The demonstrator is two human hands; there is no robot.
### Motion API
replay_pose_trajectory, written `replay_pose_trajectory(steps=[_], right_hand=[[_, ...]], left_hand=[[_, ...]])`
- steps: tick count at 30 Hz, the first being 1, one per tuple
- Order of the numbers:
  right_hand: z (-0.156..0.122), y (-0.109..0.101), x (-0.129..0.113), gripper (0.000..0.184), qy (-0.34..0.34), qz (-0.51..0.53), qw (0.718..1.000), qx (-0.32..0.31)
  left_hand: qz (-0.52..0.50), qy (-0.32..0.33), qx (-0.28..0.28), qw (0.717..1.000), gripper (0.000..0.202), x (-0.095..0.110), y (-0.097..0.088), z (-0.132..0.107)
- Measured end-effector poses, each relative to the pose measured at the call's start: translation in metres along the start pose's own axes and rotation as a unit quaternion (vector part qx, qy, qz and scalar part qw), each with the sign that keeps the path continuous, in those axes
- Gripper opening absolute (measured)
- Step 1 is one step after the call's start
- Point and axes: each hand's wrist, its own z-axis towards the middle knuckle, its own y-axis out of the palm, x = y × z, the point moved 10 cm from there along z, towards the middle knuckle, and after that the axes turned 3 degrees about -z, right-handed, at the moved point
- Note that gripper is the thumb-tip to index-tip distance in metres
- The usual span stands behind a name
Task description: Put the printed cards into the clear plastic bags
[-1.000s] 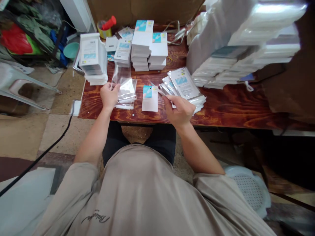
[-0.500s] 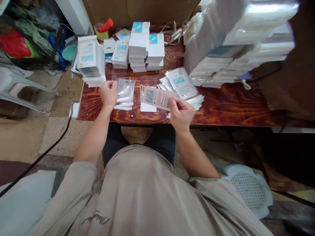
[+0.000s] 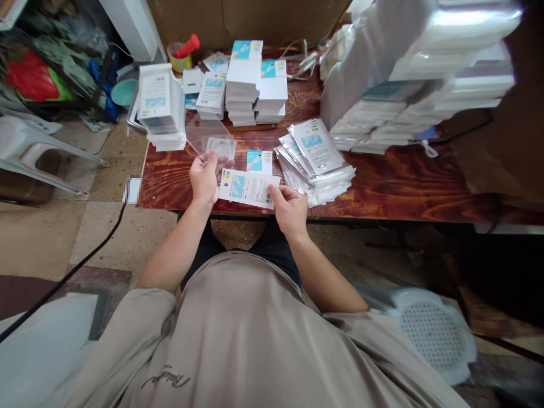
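Note:
My right hand point(image 3: 291, 211) pinches the right end of a printed card point(image 3: 244, 188) with blue pictures and a punched hole. The card's left end meets my left hand point(image 3: 204, 178), whose fingers are closed on a clear plastic bag point(image 3: 206, 133) that sticks up beyond them. Whether the card's end is inside the bag, I cannot tell. Under and behind the left hand lie more clear bags point(image 3: 227, 146), partly hidden. Another card point(image 3: 260, 162) with a blue and white face rests flat just behind the held one. To the right is a fanned pile of bagged cards point(image 3: 318, 150).
Stacks of cards point(image 3: 241, 76) line the back of the wooden table point(image 3: 403, 187), with a taller card stack point(image 3: 157, 102) at its left end. High piles of packed bags point(image 3: 374, 68) stand at right. A yellow tub point(image 3: 178, 59) sits behind; a white stool point(image 3: 38, 147) is left.
My right hand has carried the card left, up to my left hand. The left hand has come right and nearer with the bag. The card on the table now shows its blue and white face.

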Motion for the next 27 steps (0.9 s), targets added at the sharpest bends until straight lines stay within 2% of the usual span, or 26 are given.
replay_pose_trajectory(steps=[4,8,12,19,24,27], right_hand=[[0.003,-0.008,-0.009,0.048,-0.013,-0.025,1.000,0.001],[0.006,-0.024,-0.019,0.044,-0.033,-0.062,0.997,0.003],[0.009,-0.034,-0.019,0.043,-0.026,-0.056,0.998,0.018],[0.011,-0.029,-0.021,0.051,-0.091,-0.027,0.990,0.106],[0.006,-0.010,-0.018,0.048,-0.118,0.012,0.990,0.077],[-0.003,-0.012,-0.021,0.046,-0.131,-0.003,0.986,0.099]], left_hand=[[-0.030,-0.058,-0.064,0.996,0.025,-0.014,0.011,-0.008],[-0.034,-0.023,-0.032,0.999,0.024,-0.005,0.001,-0.004],[-0.030,-0.001,-0.012,0.999,0.027,0.001,-0.002,-0.004],[0.021,0.007,-0.027,0.999,0.031,-0.002,0.006,-0.022],[0.029,0.016,-0.016,0.999,0.037,0.002,0.001,-0.028],[0.034,0.009,-0.025,0.999,0.038,0.007,0.000,-0.032]])
